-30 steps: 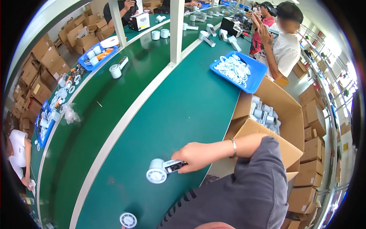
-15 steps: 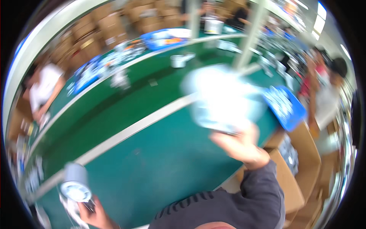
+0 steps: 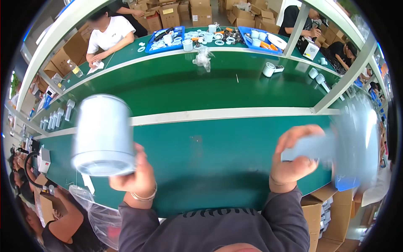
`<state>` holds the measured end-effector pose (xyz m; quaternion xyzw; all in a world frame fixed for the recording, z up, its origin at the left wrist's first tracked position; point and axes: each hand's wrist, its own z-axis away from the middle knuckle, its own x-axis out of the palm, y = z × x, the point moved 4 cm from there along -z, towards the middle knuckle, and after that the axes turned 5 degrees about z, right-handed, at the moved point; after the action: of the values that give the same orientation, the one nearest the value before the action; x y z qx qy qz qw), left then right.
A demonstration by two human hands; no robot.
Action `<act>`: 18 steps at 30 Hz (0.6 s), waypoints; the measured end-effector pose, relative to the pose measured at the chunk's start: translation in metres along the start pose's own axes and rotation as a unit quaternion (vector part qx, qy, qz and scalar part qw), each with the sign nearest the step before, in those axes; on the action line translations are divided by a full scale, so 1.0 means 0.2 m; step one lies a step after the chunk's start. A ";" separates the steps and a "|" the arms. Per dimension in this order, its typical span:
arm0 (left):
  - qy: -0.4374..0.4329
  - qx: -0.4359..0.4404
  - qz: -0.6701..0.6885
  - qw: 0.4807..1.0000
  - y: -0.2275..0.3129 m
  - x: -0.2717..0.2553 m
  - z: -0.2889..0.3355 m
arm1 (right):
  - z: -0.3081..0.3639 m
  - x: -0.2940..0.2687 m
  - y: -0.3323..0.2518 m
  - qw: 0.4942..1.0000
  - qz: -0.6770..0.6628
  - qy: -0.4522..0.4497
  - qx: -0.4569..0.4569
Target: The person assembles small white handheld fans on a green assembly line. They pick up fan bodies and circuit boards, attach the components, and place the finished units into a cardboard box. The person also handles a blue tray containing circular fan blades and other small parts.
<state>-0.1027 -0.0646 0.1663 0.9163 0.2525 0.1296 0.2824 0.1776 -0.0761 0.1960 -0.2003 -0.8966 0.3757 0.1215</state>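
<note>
At the left, my left hand [image 3: 137, 178] is closed at the lower side of a pale grey cylindrical housing [image 3: 103, 132]. This housing is raised above the green table [image 3: 201, 168], with its ringed round end tilted down toward me; the part under my fingers is mostly hidden. On the right, my right hand [image 3: 294, 161] wraps its fingers round the stubby handle of a pale grey handheld device [image 3: 354, 143]. The wide head of that device points right and is smeared by motion. Both hands are well apart, above the table.
A white rail [image 3: 226, 114] crosses behind the table, with a green conveyor surface [image 3: 168, 92] beyond. On it lie a handled grey device [image 3: 270, 69] and crumpled plastic [image 3: 203, 59]. Blue part trays [image 3: 166, 49] stand farther back. An open carton [image 3: 336, 214] sits lower right. Co-workers sit around.
The view has swung round toward the left. My left hand has come up and inward with its housing, now larger in view. My right hand has moved out to the right with its device.
</note>
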 end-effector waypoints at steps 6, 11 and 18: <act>-0.064 0.031 -0.065 0.995 -0.09 -0.06 -0.02 | -0.02 -0.02 0.07 0.989 -0.084 -0.094 -0.076; -0.393 -0.142 -0.030 0.908 -0.31 -0.04 0.08 | 0.13 -0.08 0.30 0.914 0.162 -0.358 0.104; -0.467 -0.222 -0.043 0.855 -0.43 -0.14 0.32 | 0.40 -0.23 0.54 0.717 0.171 -0.454 0.500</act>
<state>-0.1361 -0.0473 0.0615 0.7703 0.0950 -0.2730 0.5684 0.2169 -0.0787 0.0601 -0.0658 -0.4765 0.8293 -0.2844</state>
